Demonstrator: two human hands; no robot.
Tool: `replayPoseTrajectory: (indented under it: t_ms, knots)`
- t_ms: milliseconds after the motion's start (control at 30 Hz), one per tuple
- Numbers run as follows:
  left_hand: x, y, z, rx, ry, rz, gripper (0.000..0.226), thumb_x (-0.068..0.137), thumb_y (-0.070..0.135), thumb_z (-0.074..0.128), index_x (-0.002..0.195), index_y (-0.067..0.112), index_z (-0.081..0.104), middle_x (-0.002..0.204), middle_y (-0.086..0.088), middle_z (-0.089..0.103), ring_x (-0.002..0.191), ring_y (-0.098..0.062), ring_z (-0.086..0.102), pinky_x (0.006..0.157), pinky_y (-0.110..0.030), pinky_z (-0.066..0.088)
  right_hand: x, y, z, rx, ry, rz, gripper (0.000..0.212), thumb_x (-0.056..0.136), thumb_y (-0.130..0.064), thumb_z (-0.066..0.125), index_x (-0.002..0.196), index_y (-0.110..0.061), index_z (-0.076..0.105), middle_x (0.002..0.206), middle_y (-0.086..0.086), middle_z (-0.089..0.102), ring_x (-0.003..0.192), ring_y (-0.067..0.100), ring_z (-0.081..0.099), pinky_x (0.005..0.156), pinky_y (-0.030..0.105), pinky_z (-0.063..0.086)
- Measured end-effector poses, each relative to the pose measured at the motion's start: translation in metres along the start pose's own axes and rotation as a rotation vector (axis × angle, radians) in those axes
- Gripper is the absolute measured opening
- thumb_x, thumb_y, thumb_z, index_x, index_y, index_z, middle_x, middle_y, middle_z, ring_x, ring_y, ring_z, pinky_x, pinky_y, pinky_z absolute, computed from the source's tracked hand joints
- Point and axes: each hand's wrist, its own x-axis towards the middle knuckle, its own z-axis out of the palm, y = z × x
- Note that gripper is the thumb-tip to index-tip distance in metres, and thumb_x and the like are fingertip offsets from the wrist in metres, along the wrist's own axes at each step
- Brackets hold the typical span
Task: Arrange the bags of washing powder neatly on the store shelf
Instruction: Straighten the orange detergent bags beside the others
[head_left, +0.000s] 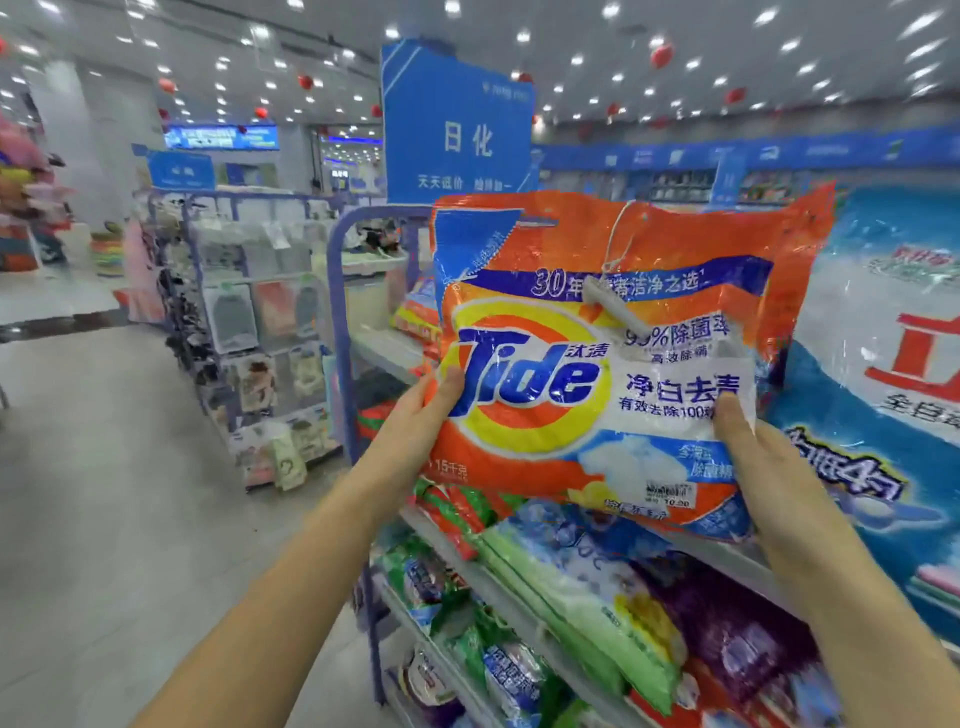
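Tide bag (571, 364) upright, facing me | left hand (415, 415) + right hand (763, 457), my fingers (451, 383) clamping its sides | shelf (727, 561) just behind

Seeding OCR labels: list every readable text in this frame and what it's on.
"Tide", "汰渍": front of the orange bag.
"30年": blue band on that bag.
"日化": blue hanging sign.
Too small to read: price sticker on the bag.
Blurred, cut off: print on the blue-and-white bag, right.
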Motion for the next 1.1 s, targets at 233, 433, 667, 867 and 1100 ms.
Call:
replayPoseTrajectory:
  t_ms: [233,433,667,867,1100]
  knots:
    - [0.160,-0.005,0.026,-0.020,-0.329,0.017,0.036,0.086,0.045,0.058,0.104,0.014,0.059,0.083,0.007,0.072,0.071,-0.005,0.067,0.067,-0.024,0.055,0.067,-0.022,0.004,-0.195,0.339,-0.168,0.018,0.098,-0.030,0.037,0.096,-0.023,0.053,0.079,-0.012,0.058,0.047,-0.013,0.057,0.042,0.005,0.042]
    - [0.212,-0.032,0.051,-0.131,-0.595,-0.027,0.012,0.085,0.021,0.061,0.095,0.014,0.061,0.085,-0.001,0.069,0.078,-0.014,0.063,0.077,-0.029,0.050,0.072,-0.010,0.006,-0.296,0.403,-0.137,0.020,0.093,-0.029,0.041,0.108,-0.028,0.055,0.079,-0.024,0.069,0.071,-0.009,0.065,0.058,0.008,0.049]
    - [0.197,-0.039,0.072,-0.104,-0.677,-0.019,0.039,0.078,0.042,0.062,0.114,0.033,0.051,0.121,0.004,0.058,0.114,-0.019,0.056,0.102,-0.039,0.039,0.068,0.009,0.028,-0.398,0.479,0.001,0.026,0.098,-0.014,0.043,0.101,-0.031,0.063,0.100,-0.023,0.068,0.099,-0.009,0.058,0.091,0.014,0.042]
    - [0.191,-0.049,0.074,0.156,-0.517,0.111,0.082,0.080,0.073,0.039,0.144,0.025,0.022,0.145,0.007,0.040,0.133,-0.020,0.038,0.111,-0.047,0.029,0.086,0.002,0.044,-0.323,0.809,-0.077,0.029,0.089,-0.040,0.046,0.114,-0.028,0.054,0.112,-0.008,0.056,0.106,0.011,0.052,0.100,0.040,0.038]
    - [0.182,-0.044,0.081,0.195,-0.379,0.201,0.071,0.091,0.055,0.039,0.144,0.012,0.022,0.143,-0.003,0.043,0.131,-0.026,0.040,0.105,-0.039,0.030,0.109,-0.003,0.037,-0.375,0.908,-0.138,0.026,0.091,-0.027,0.052,0.115,-0.017,0.054,0.109,-0.004,0.060,0.101,0.013,0.056,0.084,0.031,0.042]
